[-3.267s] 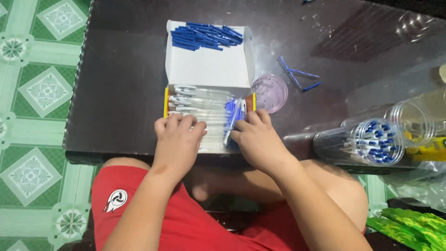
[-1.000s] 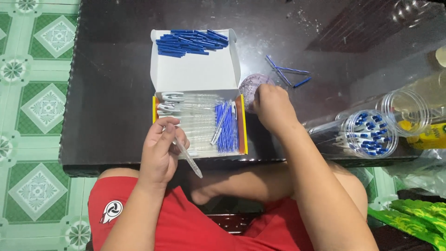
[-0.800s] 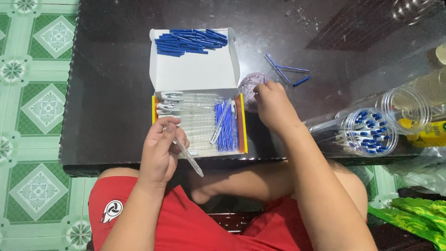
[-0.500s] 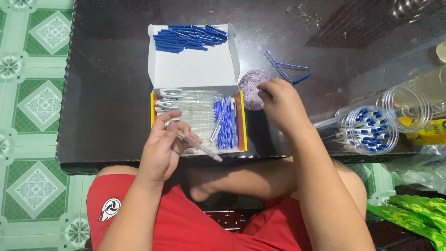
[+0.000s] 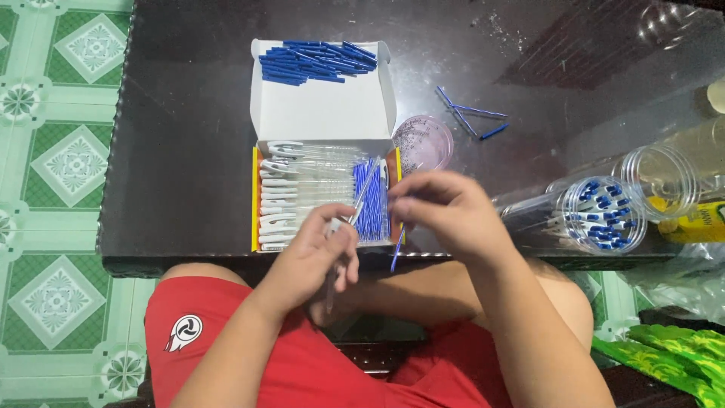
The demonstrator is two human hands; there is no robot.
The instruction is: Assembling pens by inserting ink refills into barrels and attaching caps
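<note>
The left hand [image 5: 317, 253] holds a clear pen tube [image 5: 361, 198] and the right hand [image 5: 445, 215] pinches a thin blue refill [image 5: 397, 248] over the open box [image 5: 321, 193].

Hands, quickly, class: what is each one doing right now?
Left hand: closed on a clear pen barrel.
Right hand: closed, pinching a thin blue refill.
</note>
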